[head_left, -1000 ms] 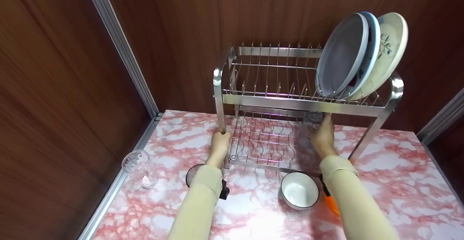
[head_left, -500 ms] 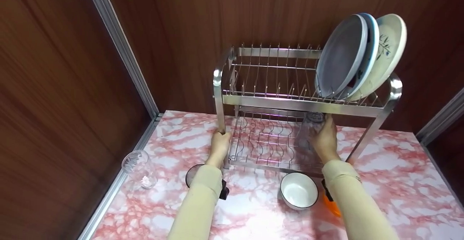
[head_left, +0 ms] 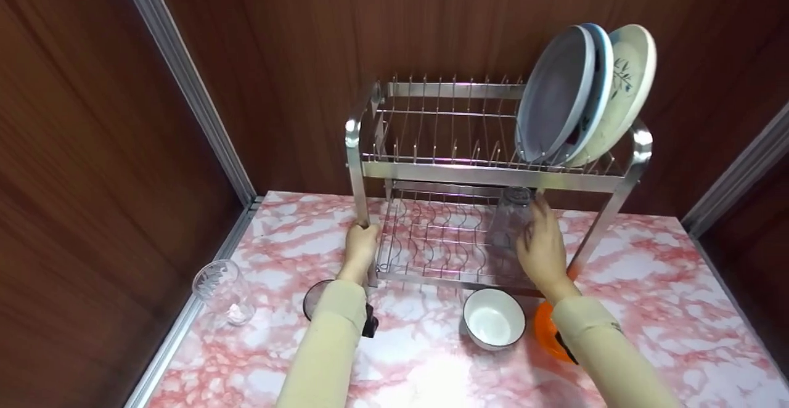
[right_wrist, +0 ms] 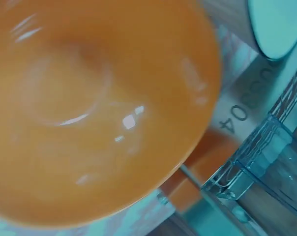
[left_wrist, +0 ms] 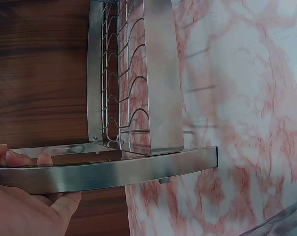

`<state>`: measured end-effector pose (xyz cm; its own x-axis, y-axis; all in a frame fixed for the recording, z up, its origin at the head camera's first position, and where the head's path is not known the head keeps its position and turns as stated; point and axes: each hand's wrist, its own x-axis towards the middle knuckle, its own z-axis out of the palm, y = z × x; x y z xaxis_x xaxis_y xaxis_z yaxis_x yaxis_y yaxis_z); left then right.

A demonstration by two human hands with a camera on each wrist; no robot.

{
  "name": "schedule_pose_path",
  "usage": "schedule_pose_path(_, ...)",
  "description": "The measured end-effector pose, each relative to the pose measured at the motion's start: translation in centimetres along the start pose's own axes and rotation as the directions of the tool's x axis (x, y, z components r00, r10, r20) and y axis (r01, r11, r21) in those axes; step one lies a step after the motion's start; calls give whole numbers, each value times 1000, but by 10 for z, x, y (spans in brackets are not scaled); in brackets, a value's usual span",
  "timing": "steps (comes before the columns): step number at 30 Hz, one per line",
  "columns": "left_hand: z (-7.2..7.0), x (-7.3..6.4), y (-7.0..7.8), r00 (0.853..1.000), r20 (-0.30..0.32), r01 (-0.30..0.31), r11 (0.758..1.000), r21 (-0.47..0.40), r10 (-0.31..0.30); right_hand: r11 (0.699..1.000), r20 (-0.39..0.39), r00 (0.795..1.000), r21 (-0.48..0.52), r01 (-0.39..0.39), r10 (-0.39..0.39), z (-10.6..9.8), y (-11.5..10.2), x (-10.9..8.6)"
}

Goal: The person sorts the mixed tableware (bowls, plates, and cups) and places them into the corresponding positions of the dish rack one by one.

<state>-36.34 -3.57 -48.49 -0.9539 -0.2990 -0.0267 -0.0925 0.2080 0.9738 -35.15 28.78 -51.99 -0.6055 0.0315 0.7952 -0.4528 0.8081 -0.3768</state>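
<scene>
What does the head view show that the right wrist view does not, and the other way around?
Only the head view: round, pale plates on the silver metal two-tier rack, the left hand gripping its upright, the right hand, and a clear patterned drinking glass on the left.

Only the right wrist view: dark characters on the rack's metal bar.

Both: that rack, a glossy round orange bowl, a white dark-rimmed bowl, and a transparent glass in the rack.

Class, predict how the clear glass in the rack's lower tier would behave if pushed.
The glass is probably stiff and fragile, judging by its transparent walls. Being taller than wide, it may tip if pushed high. Its round sides could let it roll.
</scene>
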Motion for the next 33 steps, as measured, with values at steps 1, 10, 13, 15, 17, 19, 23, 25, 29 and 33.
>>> schedule_pose_path(1, -1, 1, -1, 1000, -4, 1, 1000, 1, -1, 999, -3, 999, 2, 32, -32, -2, -2, -3)
schedule_pose_path(10, -8, 3, -3, 1000, -9, 23, 1000, 21, -23, 974, -167, 960, -21, 226, -227, -31, -7, -18)
schedule_pose_path(13, -10, 3, -4, 999, -1, 34, 999, 14, -34, 965, -253, 931, -65, 254, -262, -40, -7, -18)
schedule_pose_path(15, -11, 3, -4, 999, 3, 39, 999, 7, -39, 969, -303, 920, -77, 235, -247, -44, -6, -17)
schedule_pose_path(17, -11, 3, -5, 999, 9, 37, 999, 4, -37, 980, -348, 916, -74, 185, -199, -48, -5, -16)
schedule_pose_path(19, -11, 3, -4, 999, 13, 29, 1000, 4, -29, 991, -386, 913, -49, 124, -133, -51, -3, -15)
schedule_pose_path(23, -9, 3, -3, 1000, 22, 13, 1000, 10, -14, 1000, -441, 897, 30, -5, 18, -53, 3, -13)
schedule_pose_path(25, -8, 2, -2, 1000, 25, 18, 1000, 11, -18, 996, -445, 893, 74, -45, 73, -52, 6, -12)
schedule_pose_path(29, -5, 2, 0, 999, 30, 33, 999, 24, -33, 977, -433, 886, 193, -92, 169, -49, 10, -10)
schedule_pose_path(33, -3, 0, 1, 999, 35, 31, 999, 39, -32, 919, -343, 882, 335, -207, 323, -49, 6, -9)
